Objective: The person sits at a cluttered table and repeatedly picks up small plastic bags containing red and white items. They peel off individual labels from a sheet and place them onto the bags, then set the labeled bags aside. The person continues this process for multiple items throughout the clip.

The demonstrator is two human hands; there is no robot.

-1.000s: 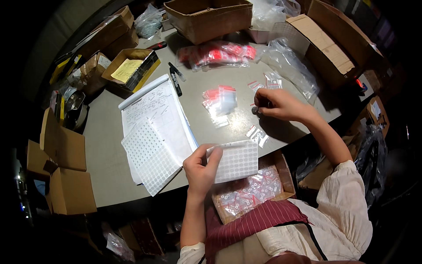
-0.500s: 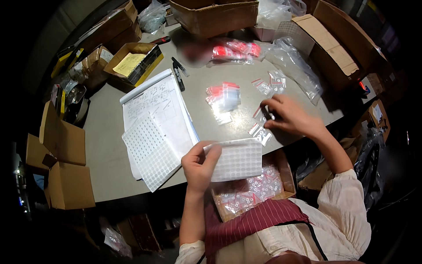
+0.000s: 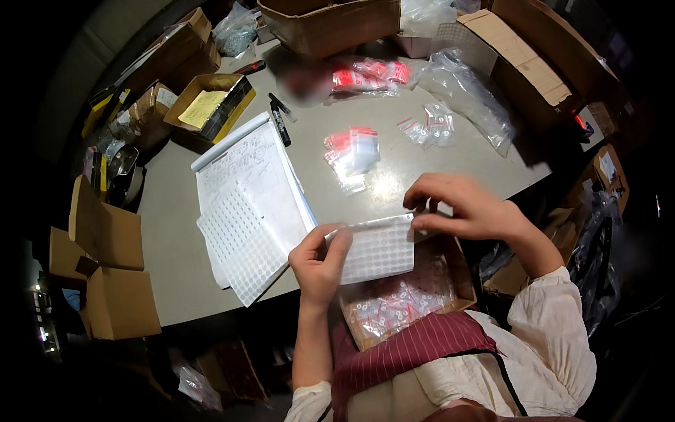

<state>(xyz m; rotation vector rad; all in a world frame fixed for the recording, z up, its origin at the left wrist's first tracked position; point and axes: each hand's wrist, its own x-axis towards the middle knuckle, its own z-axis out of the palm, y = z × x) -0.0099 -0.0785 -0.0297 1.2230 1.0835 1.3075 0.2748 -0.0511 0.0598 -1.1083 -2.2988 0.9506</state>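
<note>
My left hand (image 3: pixel 321 266) is closed on the left end of a white sticker sheet (image 3: pixel 378 254) with rows of round pale stickers, thumb on top. At the sheet's upper right corner is my right hand (image 3: pixel 457 205), its fingers bent and thumb apart from them; nothing shows clearly between them. Below the sheet, a cardboard box (image 3: pixel 464 283) at the table edge holds many small clear bags (image 3: pixel 401 304) with red strips and small white rings. Further up the table lie a pile of red-topped zip bags (image 3: pixel 354 151) and several small filled bags (image 3: pixel 430 128).
A notepad (image 3: pixel 242 158) with handwriting lies at left, another dotted sticker sheet (image 3: pixel 242 243) over it. Black markers (image 3: pixel 280 123) lie beyond. Packs of red-and-clear bags (image 3: pixel 369 76), a large clear plastic bag (image 3: pixel 474 98) and cardboard boxes (image 3: pixel 330 28) line the far side.
My right hand has moved down and toward me to the sheet's corner. The small bags it was over at the table's near right no longer show. My left hand keeps hold of the sheet.
</note>
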